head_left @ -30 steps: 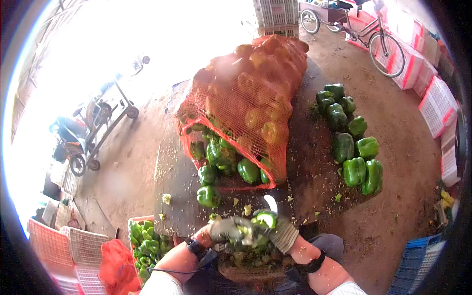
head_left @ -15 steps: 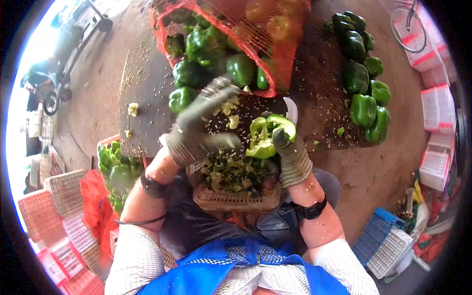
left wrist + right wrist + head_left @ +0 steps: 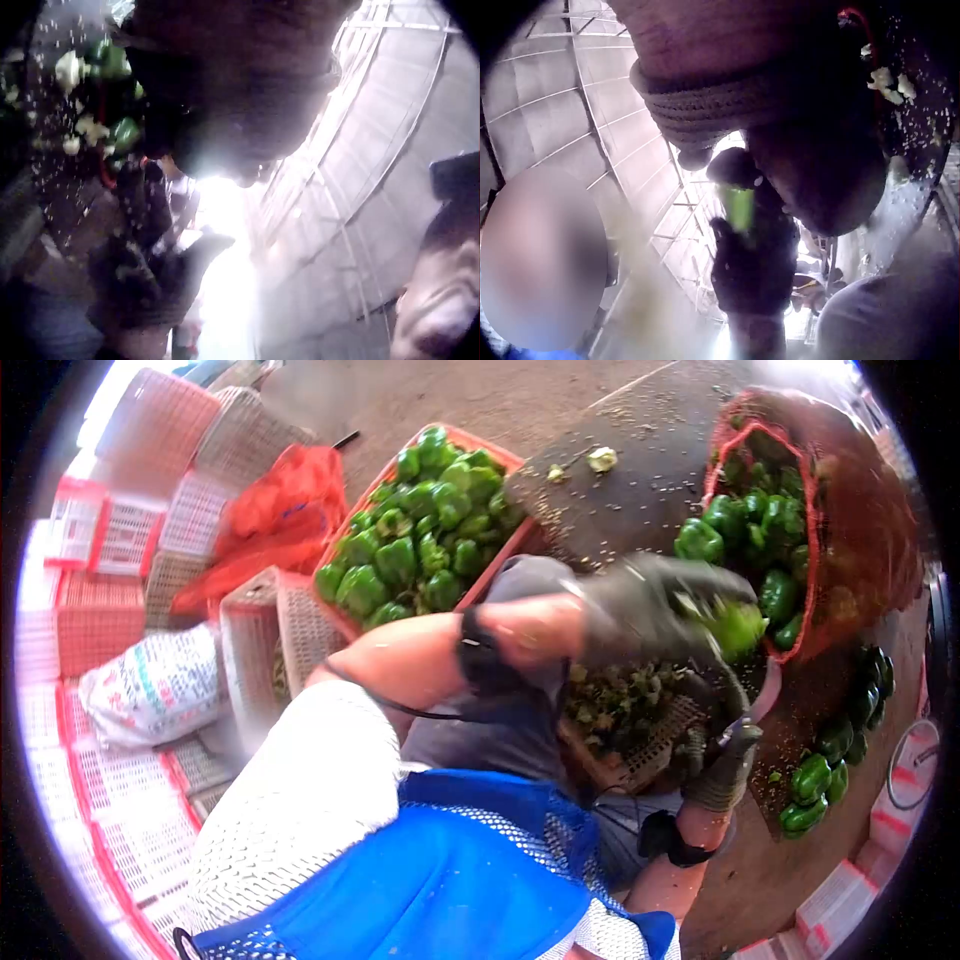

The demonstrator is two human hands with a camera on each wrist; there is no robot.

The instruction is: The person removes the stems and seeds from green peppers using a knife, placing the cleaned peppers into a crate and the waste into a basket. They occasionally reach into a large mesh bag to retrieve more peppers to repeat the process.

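In the head view the gloved left hand (image 3: 655, 605), blurred, grips a bright green pepper (image 3: 738, 628) near the mesh sack's mouth. Lower right, the gloved right hand (image 3: 722, 770) is curled round a knife (image 3: 767, 692), its pale blade pointing up and away. The right wrist view shows the left hand (image 3: 754, 262) with a green pepper piece (image 3: 739, 208) between its fingers, beside the dark right hand (image 3: 817, 165). In the left wrist view, the left hand (image 3: 232, 97) fills the top and the right hand (image 3: 139, 289) is lower left; both are dark.
A crate (image 3: 500, 575) full of green peppers stands left of the dark board (image 3: 600, 510). The red mesh sack (image 3: 860, 530) holds more peppers; several others (image 3: 810, 780) lie in a row at right. A basket of scraps (image 3: 610, 770) sits below the hands.
The head view has swung left, bringing the pepper crate into fuller view. The left hand, empty and spread half a second ago, now holds a pepper; the right hand no longer shows the cut pepper.
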